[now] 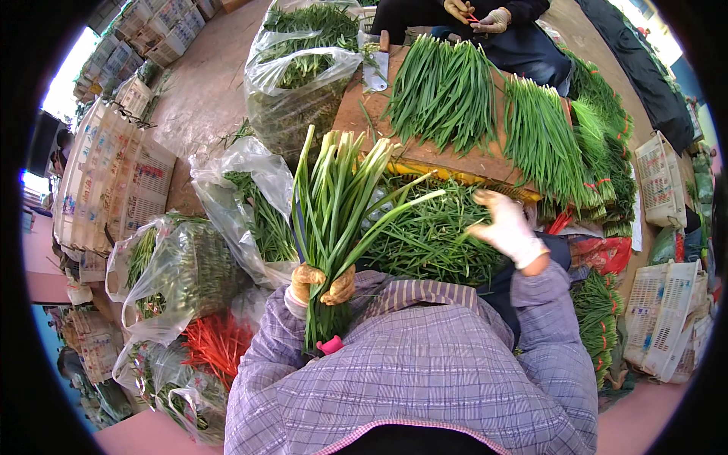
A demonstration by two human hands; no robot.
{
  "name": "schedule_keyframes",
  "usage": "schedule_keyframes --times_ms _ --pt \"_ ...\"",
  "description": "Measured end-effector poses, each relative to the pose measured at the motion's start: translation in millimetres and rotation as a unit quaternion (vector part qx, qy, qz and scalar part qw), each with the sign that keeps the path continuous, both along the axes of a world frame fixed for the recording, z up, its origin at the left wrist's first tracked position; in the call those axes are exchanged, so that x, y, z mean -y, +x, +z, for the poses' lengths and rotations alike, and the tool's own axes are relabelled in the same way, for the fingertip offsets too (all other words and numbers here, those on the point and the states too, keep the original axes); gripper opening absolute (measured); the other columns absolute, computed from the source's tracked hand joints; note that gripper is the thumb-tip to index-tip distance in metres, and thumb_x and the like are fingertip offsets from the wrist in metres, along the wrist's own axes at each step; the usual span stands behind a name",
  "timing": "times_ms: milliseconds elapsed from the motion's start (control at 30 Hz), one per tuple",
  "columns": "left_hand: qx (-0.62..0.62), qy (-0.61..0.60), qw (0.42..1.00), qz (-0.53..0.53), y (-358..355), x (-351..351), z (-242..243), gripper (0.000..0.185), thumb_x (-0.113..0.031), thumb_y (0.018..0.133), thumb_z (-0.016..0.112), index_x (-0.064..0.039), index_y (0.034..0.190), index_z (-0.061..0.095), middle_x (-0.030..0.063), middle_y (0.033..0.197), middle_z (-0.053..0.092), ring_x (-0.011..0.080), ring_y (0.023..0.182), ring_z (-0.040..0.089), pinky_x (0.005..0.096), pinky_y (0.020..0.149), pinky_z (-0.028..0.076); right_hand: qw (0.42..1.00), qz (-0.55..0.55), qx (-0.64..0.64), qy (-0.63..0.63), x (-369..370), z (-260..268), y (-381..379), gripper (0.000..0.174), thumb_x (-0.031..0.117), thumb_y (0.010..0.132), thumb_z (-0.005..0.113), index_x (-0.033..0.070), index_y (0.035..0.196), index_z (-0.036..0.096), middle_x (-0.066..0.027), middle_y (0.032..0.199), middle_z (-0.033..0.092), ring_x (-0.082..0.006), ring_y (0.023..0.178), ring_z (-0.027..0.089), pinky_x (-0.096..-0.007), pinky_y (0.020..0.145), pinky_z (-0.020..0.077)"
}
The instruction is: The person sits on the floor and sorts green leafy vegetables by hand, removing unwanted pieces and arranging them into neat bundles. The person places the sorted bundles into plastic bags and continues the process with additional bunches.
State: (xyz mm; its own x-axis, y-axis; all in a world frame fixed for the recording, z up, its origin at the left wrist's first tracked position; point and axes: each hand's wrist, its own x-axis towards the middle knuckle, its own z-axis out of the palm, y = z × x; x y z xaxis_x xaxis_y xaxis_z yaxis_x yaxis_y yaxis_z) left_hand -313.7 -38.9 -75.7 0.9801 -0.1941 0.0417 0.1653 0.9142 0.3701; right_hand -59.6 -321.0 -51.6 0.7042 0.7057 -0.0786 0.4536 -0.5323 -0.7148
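My left hand (322, 284), in a soiled glove, is closed around a bunch of long green leafy stalks (335, 199), like garlic chives, held upright with the pale ends up. A few stalks lean out to the right. My right hand (506, 227), in a pale glove, is slightly blurred, with its fingers apart and nothing in it. It is over the right side of a heap of loose green leaves (432, 244) before me. Beyond the heap, a wooden board (352, 114) bears two rows of stalks (443, 96). A cleaver (376, 71) lies at its far left corner.
Clear plastic bags (301, 108) of greens stand at the left, near red ties (219, 344). Tied bundles (594, 324) are stacked at the right. White plastic crates (114, 182) stand on both sides. Across the board sits a person with gloved hands (492, 21) holding something thin and red.
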Motion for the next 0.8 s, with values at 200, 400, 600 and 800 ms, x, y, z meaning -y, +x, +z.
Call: schedule_keyframes --times_ms 200,400,600,800 --pt "-0.119 0.373 0.920 0.002 16 20 31 0.046 -0.008 0.077 0.066 0.001 0.121 0.053 0.0098 0.084 0.062 0.0151 0.059 0.055 0.0263 0.053 0.046 0.771 0.110 -0.449 0.437 -80 22 -52 0.114 0.054 0.064 0.084 0.004 0.149 0.029 -0.0091 0.147 0.041 -0.0236 0.133 0.041 -0.0369 0.114 0.0266" --pt "-0.022 0.739 0.666 0.098 32 53 17 0.082 -0.008 0.070 0.072 0.002 0.143 0.036 0.0204 0.111 0.063 0.0264 0.096 0.065 0.0323 0.084 0.052 0.753 0.021 -0.435 0.494 -80 40 -51 0.106 0.056 0.066 0.083 0.003 0.144 0.034 -0.0040 0.134 0.049 -0.0161 0.124 0.047 -0.0340 0.106 0.0371" --pt "0.075 0.843 0.528 0.065 42 72 15 0.095 -0.023 0.068 0.076 0.004 0.145 0.027 0.0253 0.109 0.061 0.0368 0.089 0.065 0.0419 0.075 0.053 0.713 0.000 -0.511 0.480 -67 41 -39 0.088 0.027 0.080 0.078 0.003 0.148 0.028 -0.0092 0.127 0.059 -0.0159 0.102 0.062 -0.0309 0.093 0.0480" --pt "0.170 0.749 0.635 0.087 64 71 28 0.113 -0.029 0.066 0.082 0.004 0.149 0.012 0.0284 0.115 0.058 0.0420 0.097 0.062 0.0417 0.084 0.053 0.765 -0.008 -0.395 0.509 -35 78 -25 0.022 0.019 0.083 0.072 0.007 0.099 0.063 -0.0046 0.089 0.065 -0.0178 0.084 0.062 -0.0309 0.078 0.0501"
